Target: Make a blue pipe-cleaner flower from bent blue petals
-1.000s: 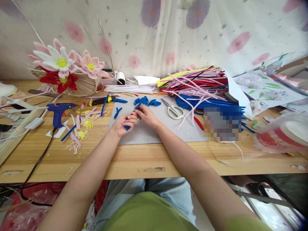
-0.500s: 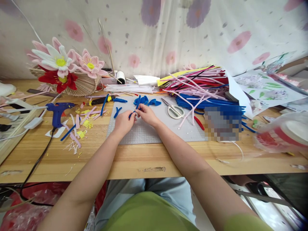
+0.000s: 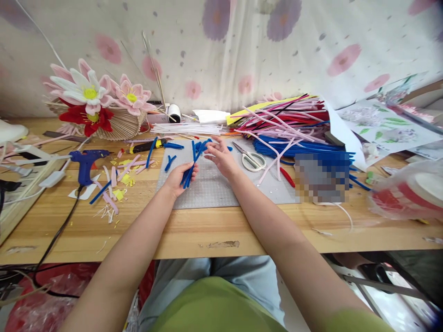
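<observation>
Several blue pipe cleaners [image 3: 188, 177] are pinched in my left hand [image 3: 182, 179], crossing one another and sticking out above and below the fingers. My right hand [image 3: 220, 157] is raised just to the right, fingers spread and apart from the left hand. Its fingertips are close to the upper end of a blue stem, and I cannot tell whether they touch it. Behind the right hand, blue shaped pieces [image 3: 230, 148] are mostly hidden. A short forked blue piece [image 3: 170, 163] lies on the grey cutting mat [image 3: 207, 196], left of my hands.
White-handled scissors [image 3: 254, 161] lie on the mat's right, beside bundles of blue pipe cleaners [image 3: 301, 151] and pink ones [image 3: 287, 115]. A blue glue gun [image 3: 85, 163], scraps [image 3: 119, 193] and a cutter knife [image 3: 147, 145] are on the left. Pipe-cleaner flowers [image 3: 90, 94] stand at back left.
My right hand has let go of the blue pipe cleaners, opened and moved right. My left hand keeps them, now tilted so that the stems show.
</observation>
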